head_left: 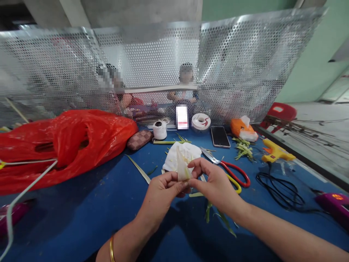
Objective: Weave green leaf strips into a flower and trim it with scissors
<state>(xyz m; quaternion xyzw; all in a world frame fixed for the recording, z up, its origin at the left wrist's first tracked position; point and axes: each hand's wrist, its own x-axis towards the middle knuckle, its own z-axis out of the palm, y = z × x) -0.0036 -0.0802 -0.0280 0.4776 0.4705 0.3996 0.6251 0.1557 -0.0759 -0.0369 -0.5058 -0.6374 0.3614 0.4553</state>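
Observation:
A pale, translucent leaf-like piece (pixel 182 165) stands upright between my two hands, its tip pointing up. My left hand (pixel 166 191) pinches its lower end between thumb and fingers. My right hand (pixel 211 178) touches its right side, with thumb and forefinger closed near the base. Behind the piece lies a white cloth or paper (pixel 171 158) with small scraps on it. Red-handled scissors (pixel 236 174) rest just beyond my right hand, and a yellow handle (pixel 235 183) shows partly behind that hand.
A red plastic bag (pixel 103 145) covers the left. Further back are a patterned pouch (pixel 139 140), a tape roll (pixel 201 122), a phone (pixel 220 137) and tissues (pixel 243 129). A yellow glue gun (pixel 276 151) with a black cable lies right. People sit behind a perforated screen (pixel 152 54).

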